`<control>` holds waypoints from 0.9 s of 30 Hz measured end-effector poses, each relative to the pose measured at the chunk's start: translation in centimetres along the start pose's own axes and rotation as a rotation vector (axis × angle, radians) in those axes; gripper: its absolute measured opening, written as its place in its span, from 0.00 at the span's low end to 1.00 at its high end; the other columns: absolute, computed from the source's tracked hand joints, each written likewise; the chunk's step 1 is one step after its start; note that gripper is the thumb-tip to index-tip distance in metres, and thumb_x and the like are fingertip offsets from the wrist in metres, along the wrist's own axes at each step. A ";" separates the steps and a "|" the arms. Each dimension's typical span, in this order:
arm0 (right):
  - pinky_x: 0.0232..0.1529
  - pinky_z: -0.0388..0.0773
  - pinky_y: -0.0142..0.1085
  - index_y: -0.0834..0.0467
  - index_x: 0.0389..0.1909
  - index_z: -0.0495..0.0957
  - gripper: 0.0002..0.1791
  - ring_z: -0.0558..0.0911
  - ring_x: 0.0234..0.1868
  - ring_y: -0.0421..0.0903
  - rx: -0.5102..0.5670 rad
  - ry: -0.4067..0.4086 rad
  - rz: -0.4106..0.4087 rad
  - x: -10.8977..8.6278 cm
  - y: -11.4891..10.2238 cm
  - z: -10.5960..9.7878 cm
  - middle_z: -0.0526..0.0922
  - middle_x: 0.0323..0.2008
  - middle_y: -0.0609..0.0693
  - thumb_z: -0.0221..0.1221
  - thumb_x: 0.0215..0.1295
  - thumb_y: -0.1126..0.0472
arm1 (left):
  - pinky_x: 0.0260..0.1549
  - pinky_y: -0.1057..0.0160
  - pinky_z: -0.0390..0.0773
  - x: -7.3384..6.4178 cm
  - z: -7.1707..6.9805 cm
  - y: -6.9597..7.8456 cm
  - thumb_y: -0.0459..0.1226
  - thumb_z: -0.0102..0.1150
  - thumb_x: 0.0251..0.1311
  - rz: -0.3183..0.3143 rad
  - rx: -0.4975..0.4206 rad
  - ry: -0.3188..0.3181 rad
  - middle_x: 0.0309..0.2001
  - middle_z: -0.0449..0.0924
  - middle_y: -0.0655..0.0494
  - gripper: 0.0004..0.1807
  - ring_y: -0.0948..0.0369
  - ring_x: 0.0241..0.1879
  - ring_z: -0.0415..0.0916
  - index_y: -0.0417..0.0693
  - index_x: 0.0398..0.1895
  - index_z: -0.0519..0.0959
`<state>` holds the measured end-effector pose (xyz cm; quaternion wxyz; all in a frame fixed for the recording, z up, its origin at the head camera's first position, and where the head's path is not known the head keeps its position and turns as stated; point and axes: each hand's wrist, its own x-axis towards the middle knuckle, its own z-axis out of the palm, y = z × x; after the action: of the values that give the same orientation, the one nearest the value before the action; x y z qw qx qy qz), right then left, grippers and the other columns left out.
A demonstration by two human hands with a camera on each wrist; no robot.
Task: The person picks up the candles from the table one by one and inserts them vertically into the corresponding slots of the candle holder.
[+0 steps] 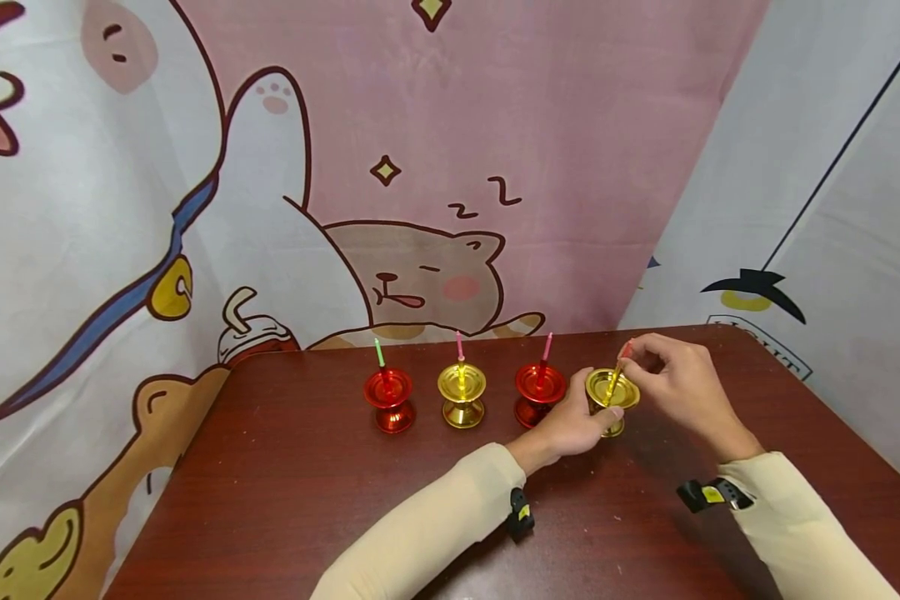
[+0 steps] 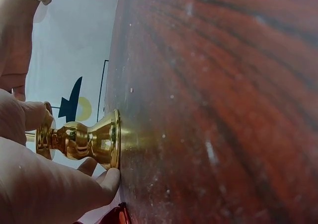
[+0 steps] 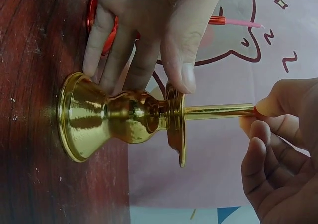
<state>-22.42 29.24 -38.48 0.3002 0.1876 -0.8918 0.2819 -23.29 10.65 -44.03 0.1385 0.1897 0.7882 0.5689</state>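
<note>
A gold candle holder (image 1: 621, 398) stands upright on the table at the right end of a row. My left hand (image 1: 570, 423) grips it from the left; in the right wrist view its thumb lies at the dish rim and its fingers are beside the body and base. My right hand (image 1: 678, 390) pinches a red candle (image 1: 627, 349) at the top of the holder's thin gold tube (image 3: 218, 111). In the right wrist view only a sliver of red shows between the fingertips and the tube, so the candle's lower end is hidden.
Left of my hands stand a red holder with a pink candle (image 1: 547, 346), a gold holder (image 1: 462, 408) with a pink candle, and a red holder (image 1: 394, 415) with a green candle (image 1: 379, 352). A printed curtain (image 1: 600, 150) hangs behind the brown table (image 1: 307, 483).
</note>
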 end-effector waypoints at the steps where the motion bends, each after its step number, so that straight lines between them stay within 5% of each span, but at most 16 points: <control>1: 0.27 0.69 0.27 0.56 0.36 0.87 0.07 0.75 0.26 0.38 -0.002 -0.003 0.004 0.0 0.0 0.0 0.84 0.29 0.44 0.72 0.64 0.70 | 0.73 0.62 0.69 0.0 0.0 0.0 0.40 0.67 0.77 -0.004 -0.008 -0.004 0.65 0.75 0.54 0.38 0.63 0.65 0.75 0.49 0.82 0.59; 9: 0.27 0.69 0.29 0.55 0.39 0.89 0.02 0.74 0.26 0.39 -0.011 -0.057 0.068 -0.3 0.4 0.2 0.84 0.28 0.43 0.73 0.69 0.65 | 0.74 0.60 0.69 -0.9 -0.7 -0.7 0.40 0.69 0.75 0.008 0.025 -0.076 0.73 0.74 0.56 0.44 0.63 0.72 0.73 0.52 0.86 0.56; 15: 0.29 0.76 0.31 0.59 0.41 0.91 0.04 0.78 0.29 0.38 -0.004 -0.161 0.083 -1.2 1.2 0.2 0.89 0.32 0.46 0.75 0.68 0.66 | 0.73 0.60 0.68 -4.8 -3.4 -0.6 0.45 0.69 0.75 -0.023 0.124 -0.236 0.78 0.73 0.57 0.44 0.62 0.76 0.69 0.51 0.87 0.58; 21: 0.32 0.81 0.33 0.58 0.45 0.90 0.06 0.83 0.33 0.42 -0.021 -0.270 0.154 -2.2 2.2 -1.1 0.90 0.37 0.48 0.74 0.70 0.64 | 0.69 0.66 0.71 -10.7 -8.3 -0.3 0.43 0.66 0.78 0.084 0.196 -0.376 0.70 0.82 0.55 0.35 0.62 0.71 0.76 0.45 0.82 0.65; 27: 0.31 0.81 0.33 0.59 0.47 0.89 0.08 0.86 0.36 0.49 -0.085 -0.272 0.176 -2.8 4.2 -2.8 0.91 0.42 0.54 0.73 0.70 0.65 | 0.64 0.61 0.80 -15.6 -15.6 -0.6 0.39 0.65 0.78 0.106 0.258 -0.347 0.59 0.89 0.51 0.25 0.61 0.59 0.86 0.46 0.73 0.74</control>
<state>-21.23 34.66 -40.03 0.1584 0.1324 -0.9483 0.2412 -16.28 -9.76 -39.64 0.2166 0.3422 0.8076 0.4286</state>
